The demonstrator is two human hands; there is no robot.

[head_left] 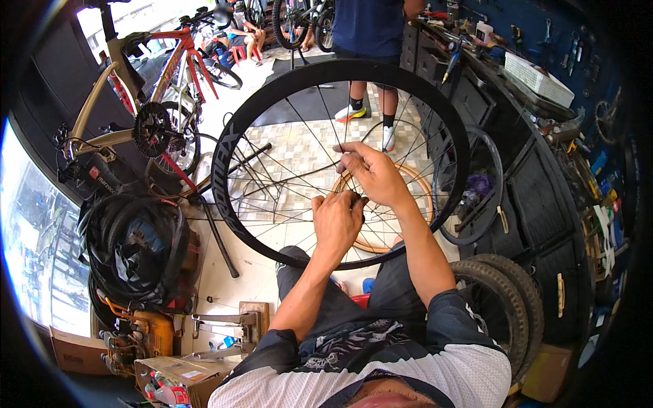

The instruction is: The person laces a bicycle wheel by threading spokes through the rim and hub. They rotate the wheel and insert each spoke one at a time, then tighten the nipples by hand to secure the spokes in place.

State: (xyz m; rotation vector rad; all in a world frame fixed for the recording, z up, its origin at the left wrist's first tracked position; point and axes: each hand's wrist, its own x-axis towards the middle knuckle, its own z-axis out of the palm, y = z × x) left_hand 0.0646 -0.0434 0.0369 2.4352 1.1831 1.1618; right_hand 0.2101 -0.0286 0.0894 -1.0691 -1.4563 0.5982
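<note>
A black-rimmed bicycle wheel [340, 70] with thin dark spokes stands in front of me, tilted over my thighs. At its centre, my left hand [335, 223] is closed around the hub [361, 201], which is mostly hidden by the fingers. Slightly above and to the right, my right hand [374, 175] has its fingers curled together among the spokes. Anything pinched in those fingertips is too small to make out.
Bare bicycle frames [178, 51] stand at the far left. Coiled black tyres [136, 248] lie below them. A tan tyre [416, 178] rests on the floor beyond the wheel. Another person [371, 30] stands ahead, beside a workbench with a white basket [537, 80]. Knobby tyres [520, 299] stand at my right.
</note>
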